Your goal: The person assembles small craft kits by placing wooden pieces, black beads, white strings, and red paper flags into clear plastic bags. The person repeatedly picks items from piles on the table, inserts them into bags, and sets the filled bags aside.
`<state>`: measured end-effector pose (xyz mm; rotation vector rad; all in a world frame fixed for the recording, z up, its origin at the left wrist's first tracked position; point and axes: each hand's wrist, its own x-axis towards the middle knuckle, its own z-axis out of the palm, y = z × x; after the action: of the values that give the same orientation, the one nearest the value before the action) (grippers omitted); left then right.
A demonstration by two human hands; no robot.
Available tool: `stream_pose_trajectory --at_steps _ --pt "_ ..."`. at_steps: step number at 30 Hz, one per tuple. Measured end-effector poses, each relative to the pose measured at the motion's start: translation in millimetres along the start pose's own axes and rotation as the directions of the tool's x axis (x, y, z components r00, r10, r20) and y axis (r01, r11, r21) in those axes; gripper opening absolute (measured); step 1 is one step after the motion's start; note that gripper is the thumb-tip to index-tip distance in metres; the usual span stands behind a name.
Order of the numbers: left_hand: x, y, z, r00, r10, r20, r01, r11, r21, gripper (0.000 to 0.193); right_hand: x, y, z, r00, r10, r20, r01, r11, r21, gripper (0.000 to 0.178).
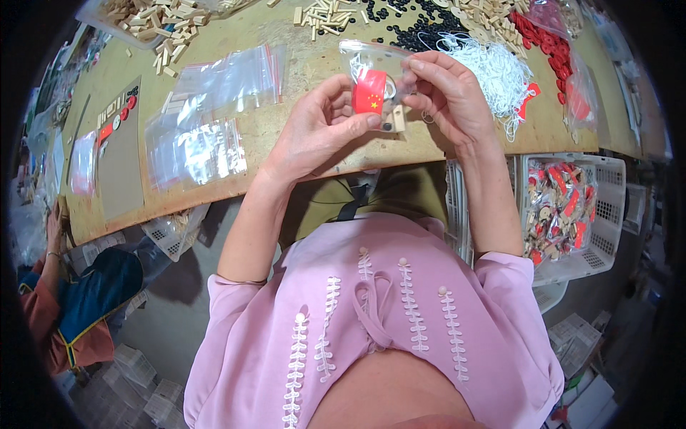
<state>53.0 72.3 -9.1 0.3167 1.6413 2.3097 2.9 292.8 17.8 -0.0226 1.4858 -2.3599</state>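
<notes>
Over the table's front edge I hold a small clear zip bag with both hands. Inside it show a red flag piece with yellow stars, light wooden pieces, a pale ring, white string and a black bit. My left hand is closed round the bag's left side, its thumb pressed over the lower front. At the bag's upper right, my right hand pinches the plastic between thumb and fingers. Flat stacks of clear zip bags with red seal lines lie on the table left of my hands.
Wooden blocks, black rings, white string and red wheels lie piled along the far side. A white basket with filled bags stands at lower right. Another person's arm is at far left.
</notes>
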Motion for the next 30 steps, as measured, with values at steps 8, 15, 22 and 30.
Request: stream_pose_trajectory --at_steps 8,15,22,30 --pt "-1.5 0.0 2.8 0.988 0.106 -0.114 -0.119 0.986 -0.115 0.032 -13.4 5.0 6.5 1.000 0.002 0.020 -0.003 0.999 0.044 0.031" --pt "-4.1 9.7 4.8 0.869 0.481 0.119 -0.471 0.728 0.498 0.035 -41.7 16.2 7.0 0.974 0.118 0.195 -0.123 0.992 0.014 0.056" --pt "-1.2 -1.8 -2.7 0.905 0.217 -0.365 -0.183 0.975 0.126 0.030 -58.6 10.2 9.6 0.980 -0.144 0.139 0.151 0.988 -0.038 0.063" --pt "-11.1 -7.9 -4.8 0.959 0.157 -0.236 -0.070 0.937 0.342 0.013 -58.3 5.2 -14.9 0.967 -0.245 0.074 0.253 0.959 -0.126 0.057"
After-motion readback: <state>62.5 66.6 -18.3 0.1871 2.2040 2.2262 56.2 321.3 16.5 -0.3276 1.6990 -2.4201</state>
